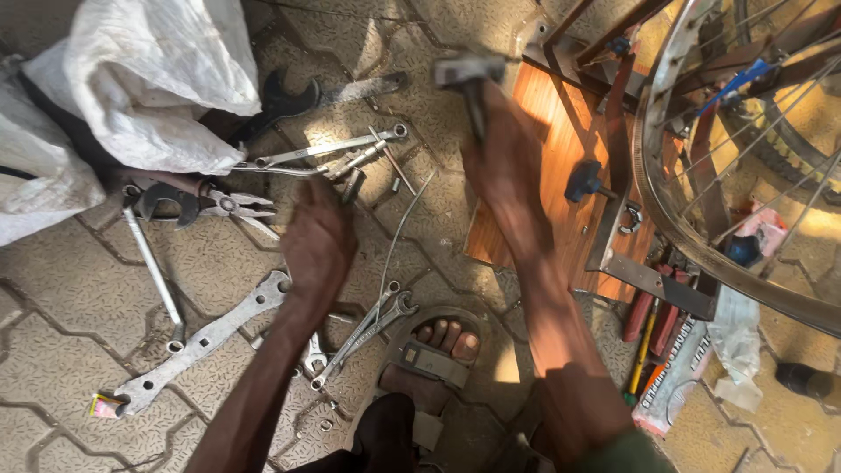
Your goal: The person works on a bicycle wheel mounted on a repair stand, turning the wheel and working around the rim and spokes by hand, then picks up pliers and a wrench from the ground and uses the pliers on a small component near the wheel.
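Down on paving strewn with spanners, left hand spread low over tools, right hand clenched round raised hammer, near wheel rim.

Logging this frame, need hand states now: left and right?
Left hand: down among the wrenches on the paving; grip cannot be told.
Right hand: closed on a hammer, raised and blurred.
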Motion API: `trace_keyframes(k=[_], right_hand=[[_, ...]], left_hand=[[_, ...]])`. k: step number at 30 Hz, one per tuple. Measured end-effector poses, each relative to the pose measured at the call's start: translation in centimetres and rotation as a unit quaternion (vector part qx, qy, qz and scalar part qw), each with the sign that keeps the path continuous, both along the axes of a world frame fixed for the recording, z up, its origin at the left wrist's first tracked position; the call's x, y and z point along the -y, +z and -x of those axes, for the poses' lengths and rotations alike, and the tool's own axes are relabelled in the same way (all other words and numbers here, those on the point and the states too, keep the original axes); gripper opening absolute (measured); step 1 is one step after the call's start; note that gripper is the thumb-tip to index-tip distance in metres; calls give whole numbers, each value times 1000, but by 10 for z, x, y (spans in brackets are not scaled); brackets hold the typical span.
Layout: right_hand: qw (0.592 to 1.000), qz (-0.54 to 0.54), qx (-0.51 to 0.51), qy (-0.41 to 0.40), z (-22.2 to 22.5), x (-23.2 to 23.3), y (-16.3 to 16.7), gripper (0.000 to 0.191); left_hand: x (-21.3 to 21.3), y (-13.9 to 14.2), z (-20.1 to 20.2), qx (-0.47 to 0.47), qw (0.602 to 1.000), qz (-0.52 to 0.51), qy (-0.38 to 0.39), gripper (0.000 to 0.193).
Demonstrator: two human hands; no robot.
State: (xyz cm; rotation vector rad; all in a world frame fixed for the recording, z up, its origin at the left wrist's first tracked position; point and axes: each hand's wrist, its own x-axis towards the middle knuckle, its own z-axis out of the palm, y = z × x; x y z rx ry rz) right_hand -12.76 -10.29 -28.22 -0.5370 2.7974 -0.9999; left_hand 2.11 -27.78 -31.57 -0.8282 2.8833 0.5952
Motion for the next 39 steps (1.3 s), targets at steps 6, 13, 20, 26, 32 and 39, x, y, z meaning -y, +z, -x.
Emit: trace_keyframes(k=[6,13,20,26,32,39], right_hand=[[969,-32,-186,157,16,0,-25,31],[980,-22,-25,198,-25,2,-33,22],[955,-73,127,256,-26,-2,-20,7],[975,-13,110,191,-45,-8,-23,15],[971,13,169,166,-50,-8,-33,19],[973,57,136,179,-56,-17,-39,20]], left_hand=[[15,1,10,27,996,-82,-32,27],[19,19,15,-133,842,-505,134,27],[18,17,5,-202,735,-619,190,20],[-16,14,5,-204,752,-609,151,24],[-43,5,1,-262,836,-466,123,23],[-52,-4,-7,-323,840,-416,129,26]])
